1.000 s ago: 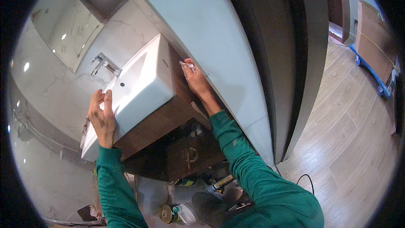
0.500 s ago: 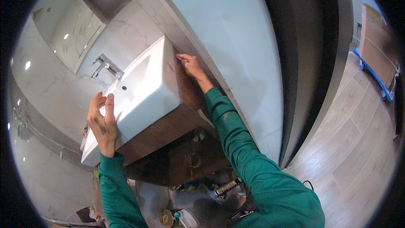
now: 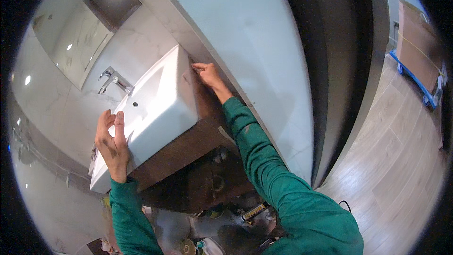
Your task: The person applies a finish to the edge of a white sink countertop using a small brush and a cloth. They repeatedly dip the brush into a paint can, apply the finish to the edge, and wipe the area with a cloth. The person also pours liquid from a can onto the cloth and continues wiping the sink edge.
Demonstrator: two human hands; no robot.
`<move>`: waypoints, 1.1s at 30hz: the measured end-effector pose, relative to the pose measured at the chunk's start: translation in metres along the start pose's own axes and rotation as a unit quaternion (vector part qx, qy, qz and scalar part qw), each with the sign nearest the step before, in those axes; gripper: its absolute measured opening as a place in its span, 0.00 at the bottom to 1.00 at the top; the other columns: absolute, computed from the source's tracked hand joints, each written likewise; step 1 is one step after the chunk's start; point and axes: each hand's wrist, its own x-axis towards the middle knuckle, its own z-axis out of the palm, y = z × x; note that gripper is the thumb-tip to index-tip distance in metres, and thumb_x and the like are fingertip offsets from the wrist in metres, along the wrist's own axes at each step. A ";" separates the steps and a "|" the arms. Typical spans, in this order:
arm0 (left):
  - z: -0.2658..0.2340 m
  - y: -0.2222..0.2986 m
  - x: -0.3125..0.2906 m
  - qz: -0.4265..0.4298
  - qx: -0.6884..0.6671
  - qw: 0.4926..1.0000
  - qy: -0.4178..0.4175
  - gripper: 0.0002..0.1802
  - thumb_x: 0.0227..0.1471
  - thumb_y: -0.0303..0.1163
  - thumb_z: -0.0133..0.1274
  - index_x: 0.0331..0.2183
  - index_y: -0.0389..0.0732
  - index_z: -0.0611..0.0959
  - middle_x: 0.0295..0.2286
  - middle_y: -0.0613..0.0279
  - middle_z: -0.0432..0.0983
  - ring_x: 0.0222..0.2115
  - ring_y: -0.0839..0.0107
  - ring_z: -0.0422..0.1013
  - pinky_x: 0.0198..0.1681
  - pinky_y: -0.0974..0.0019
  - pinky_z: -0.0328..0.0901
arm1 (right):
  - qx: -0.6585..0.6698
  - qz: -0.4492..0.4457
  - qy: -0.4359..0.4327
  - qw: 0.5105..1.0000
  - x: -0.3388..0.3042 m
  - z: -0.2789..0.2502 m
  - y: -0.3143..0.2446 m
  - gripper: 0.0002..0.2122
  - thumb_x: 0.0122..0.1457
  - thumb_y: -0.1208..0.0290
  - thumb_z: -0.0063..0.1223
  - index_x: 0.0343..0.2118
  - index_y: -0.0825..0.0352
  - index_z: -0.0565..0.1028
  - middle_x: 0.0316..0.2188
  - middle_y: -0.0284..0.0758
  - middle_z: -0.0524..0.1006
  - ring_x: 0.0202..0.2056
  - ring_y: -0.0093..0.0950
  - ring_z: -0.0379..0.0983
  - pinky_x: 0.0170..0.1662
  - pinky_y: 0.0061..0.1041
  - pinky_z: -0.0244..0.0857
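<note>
A white rectangular washbasin (image 3: 165, 108) sits on a brown wooden vanity cabinet (image 3: 181, 153), with a chrome tap (image 3: 114, 81) at its back edge. My left hand (image 3: 112, 144) is at the basin's front left, fingers bent and thumb apart, with nothing visible in it. Reaching along the narrow gap on the right, my right hand (image 3: 207, 76) has its fingers drawn together beside the basin's right side, near the back. Whatever those fingertips hold, if anything, is too small to make out.
A pale partition wall (image 3: 255, 56) runs close along my right arm. Below the cabinet lie a sealant cartridge (image 3: 255, 211), a white bottle with a teal cap (image 3: 210, 245) and a round tin (image 3: 188, 247). Far right, a wrapped board (image 3: 417, 49) stands on a blue-edged base.
The view has shifted slightly, so the basin appears a little lower and further left. My right hand stays by the basin's side; the left keeps nearly the same pose.
</note>
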 end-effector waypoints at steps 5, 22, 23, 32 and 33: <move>0.001 0.002 -0.001 -0.003 -0.005 1.000 -0.001 0.32 0.58 0.49 0.53 0.47 0.25 0.78 0.37 0.38 0.80 0.41 0.51 0.77 0.47 0.52 0.68 | -0.119 -0.074 0.014 0.990 -0.038 -0.007 -0.005 0.19 0.55 0.86 0.43 0.48 0.71 0.78 0.48 0.43 0.79 0.49 0.32 0.76 0.54 0.26 0.67; -0.002 -0.001 -0.002 0.000 -0.008 1.000 -0.003 0.30 0.59 0.47 0.53 0.47 0.26 0.78 0.37 0.38 0.80 0.40 0.51 0.77 0.46 0.54 0.68 | 0.098 -0.003 -0.028 0.995 -0.145 -0.016 -0.045 0.14 0.66 0.78 0.41 0.51 0.71 0.76 0.53 0.40 0.75 0.60 0.32 0.66 0.64 0.28 0.57; -0.002 -0.001 -0.002 0.001 0.001 1.000 -0.005 0.30 0.59 0.47 0.53 0.47 0.26 0.78 0.37 0.38 0.79 0.40 0.51 0.77 0.46 0.55 0.68 | 0.110 -0.003 -0.016 0.994 -0.136 -0.010 -0.040 0.14 0.66 0.78 0.41 0.51 0.71 0.76 0.53 0.40 0.76 0.59 0.32 0.66 0.63 0.28 0.58; 0.001 -0.007 -0.001 0.014 0.016 1.000 0.004 0.31 0.59 0.48 0.52 0.47 0.26 0.78 0.37 0.38 0.80 0.41 0.52 0.77 0.46 0.54 0.68 | -0.040 -0.036 -0.029 0.998 -0.040 -0.002 -0.016 0.17 0.63 0.81 0.40 0.54 0.70 0.74 0.55 0.41 0.74 0.57 0.33 0.68 0.63 0.31 0.58; 0.001 -0.006 -0.001 0.018 0.018 1.000 0.003 0.31 0.59 0.48 0.52 0.47 0.26 0.78 0.37 0.38 0.80 0.41 0.52 0.77 0.47 0.54 0.68 | -0.048 -0.057 -0.034 0.997 -0.054 -0.004 -0.032 0.17 0.63 0.81 0.40 0.54 0.70 0.74 0.56 0.41 0.73 0.58 0.33 0.67 0.64 0.31 0.57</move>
